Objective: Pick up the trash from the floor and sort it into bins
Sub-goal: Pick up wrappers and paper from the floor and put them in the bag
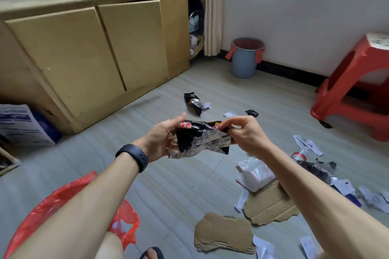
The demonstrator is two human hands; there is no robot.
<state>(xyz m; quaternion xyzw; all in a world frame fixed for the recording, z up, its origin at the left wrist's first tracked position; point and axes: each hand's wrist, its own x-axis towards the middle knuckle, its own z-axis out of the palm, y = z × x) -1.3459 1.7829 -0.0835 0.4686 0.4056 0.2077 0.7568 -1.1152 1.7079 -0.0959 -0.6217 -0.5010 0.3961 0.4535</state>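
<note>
Head view: foil wrapper (202,139), held above the floor, long axis running left to right; left hand (160,141) cups one end, right hand (244,132) pinches the other; red plastic bag (63,200) beside left arm, blue bin (245,61) well ahead.

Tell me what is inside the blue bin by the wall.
A red liner shows inside the bin, its edges folded out over the rim. No trash shows in it; the bottom is hidden behind the near wall.
</note>
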